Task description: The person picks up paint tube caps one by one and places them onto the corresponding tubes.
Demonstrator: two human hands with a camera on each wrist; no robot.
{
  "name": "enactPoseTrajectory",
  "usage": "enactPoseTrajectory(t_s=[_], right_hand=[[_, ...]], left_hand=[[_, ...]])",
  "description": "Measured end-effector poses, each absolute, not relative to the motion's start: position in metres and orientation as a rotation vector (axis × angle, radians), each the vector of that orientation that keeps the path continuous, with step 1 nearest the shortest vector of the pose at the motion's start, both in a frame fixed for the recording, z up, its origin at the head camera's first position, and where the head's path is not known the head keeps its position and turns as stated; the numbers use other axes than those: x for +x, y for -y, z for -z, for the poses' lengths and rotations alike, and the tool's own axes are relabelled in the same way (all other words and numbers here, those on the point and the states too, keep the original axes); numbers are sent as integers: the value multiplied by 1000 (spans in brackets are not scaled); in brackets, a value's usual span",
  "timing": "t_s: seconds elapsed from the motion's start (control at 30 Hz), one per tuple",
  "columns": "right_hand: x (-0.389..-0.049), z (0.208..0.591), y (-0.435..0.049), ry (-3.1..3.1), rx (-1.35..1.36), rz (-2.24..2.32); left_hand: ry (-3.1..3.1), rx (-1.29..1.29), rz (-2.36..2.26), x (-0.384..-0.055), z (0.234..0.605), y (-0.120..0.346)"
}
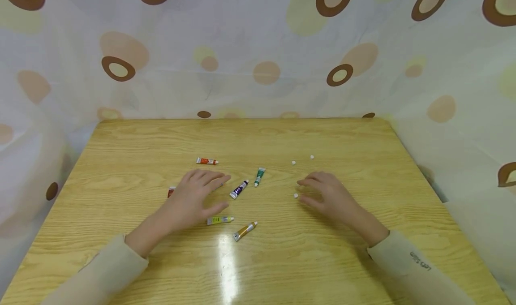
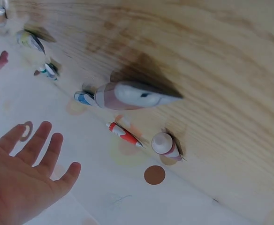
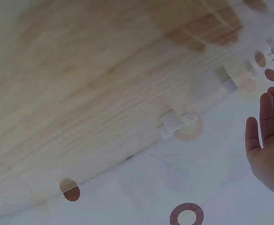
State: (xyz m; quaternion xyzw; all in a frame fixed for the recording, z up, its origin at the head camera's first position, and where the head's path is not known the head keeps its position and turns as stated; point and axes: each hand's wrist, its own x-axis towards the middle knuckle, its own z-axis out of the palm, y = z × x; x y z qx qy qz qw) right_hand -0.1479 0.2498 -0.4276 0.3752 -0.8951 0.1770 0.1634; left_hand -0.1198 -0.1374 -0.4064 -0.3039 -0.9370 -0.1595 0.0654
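The left hand (image 1: 197,193) is over the left part of the wood-grain counter (image 1: 330,139), its grip apart, thumb held away from the fingers and its tip just beside the yellow tube (image 1: 219,220); whether they touch, I cannot tell. A dark red tube (image 1: 171,191), partly hidden by that hand, lies on the side toward the counter's left edge. An orange-red tube (image 1: 207,161) is the tube nearest the far edge. The purple tube (image 1: 239,189) and green tube (image 1: 260,177) lie close together near the middle, both slanted, and the gold tube (image 1: 245,231) lies farthest from the far edge, near the yellow one. Toward the right edge, the right hand (image 1: 328,195) also has its grip apart, with the near cap (image 1: 296,195), small and white, just beside the thumb tip. The middle cap (image 1: 293,162) and far cap (image 1: 312,157), also white, lie beyond that hand, closer to the far edge. A patterned cloth (image 1: 242,40) hangs behind that edge.
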Motion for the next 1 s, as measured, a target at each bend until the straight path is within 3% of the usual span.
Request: enactPoseTrajectory(t_s=[1.0], right_hand=[[-141,431,-243,2842,1046,-414]], left_hand=[[2898,-1152,421,-102,422,137]])
